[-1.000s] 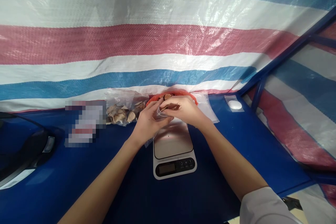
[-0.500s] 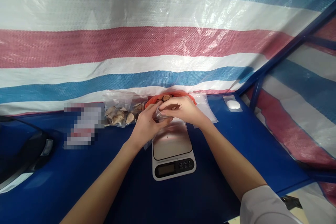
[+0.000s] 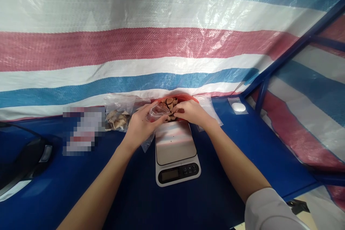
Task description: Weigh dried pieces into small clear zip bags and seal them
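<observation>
My left hand (image 3: pixel 141 124) is closed on a clear plastic bag (image 3: pixel 159 110), whose mouth gapes between thumb and fingers. A corner of clear plastic hangs below that hand. My right hand (image 3: pixel 190 112) reaches over a red plastic bag (image 3: pixel 185 97) holding several dried brown slices (image 3: pixel 170 102). Its fingertips are pinched at a slice at the near edge of the pile; how firmly it is gripped is hard to see. Just in front of the red bag lies a white kitchen scale (image 3: pixel 176 147), with dark specks on its plate and a dark display.
Pale dried slices fill a clear bag (image 3: pixel 118 118) to the left. Flat clear bags (image 3: pixel 211 111) lie right of the red bag. A small packet with a white item (image 3: pixel 238 107) is farther right. A black object (image 3: pixel 24 154) sits at left. Striped sheeting (image 3: pixel 151 43) hangs behind the blue table (image 3: pixel 221 194).
My hands have moved apart. The right one has let go of the clear bag and gone to the brown slices. My left hand has shifted left with the bag, uncovering more of the pile.
</observation>
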Motion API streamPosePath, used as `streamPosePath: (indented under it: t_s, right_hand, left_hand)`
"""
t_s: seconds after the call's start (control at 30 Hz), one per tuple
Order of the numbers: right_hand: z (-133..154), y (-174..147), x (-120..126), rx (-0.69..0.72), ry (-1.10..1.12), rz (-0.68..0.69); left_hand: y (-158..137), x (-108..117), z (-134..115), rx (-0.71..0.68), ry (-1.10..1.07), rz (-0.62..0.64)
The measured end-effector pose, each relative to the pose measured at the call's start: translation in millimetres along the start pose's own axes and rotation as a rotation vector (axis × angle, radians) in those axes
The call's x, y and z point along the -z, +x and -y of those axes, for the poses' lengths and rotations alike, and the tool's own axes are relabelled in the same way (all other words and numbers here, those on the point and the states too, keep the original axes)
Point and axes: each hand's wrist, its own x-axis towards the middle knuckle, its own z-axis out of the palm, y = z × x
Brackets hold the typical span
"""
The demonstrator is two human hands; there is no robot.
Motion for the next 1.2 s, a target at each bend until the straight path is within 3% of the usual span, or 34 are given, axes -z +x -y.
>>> streamPosePath:
  t_s: [0.37,0.57,0.77,1.2]
  right_hand:
    - [22,0,-20,-0.017,-0.188,-0.014]
    - [12,5,-15,-0.038,-0.188,-0.055]
    - [7,10,-4,-0.052,-0.227,0.001]
    - [-11,9,-11,-0.003,-0.122,0.056]
  left_hand:
    - [3,17,-1,0.080,-0.009,-0.017]
    - [4,20,1,0.101,-0.048,-0.018]
    - [4,22,3,0.124,-0.077,-0.014]
    - [4,17,3,0.085,-0.080,0.022]
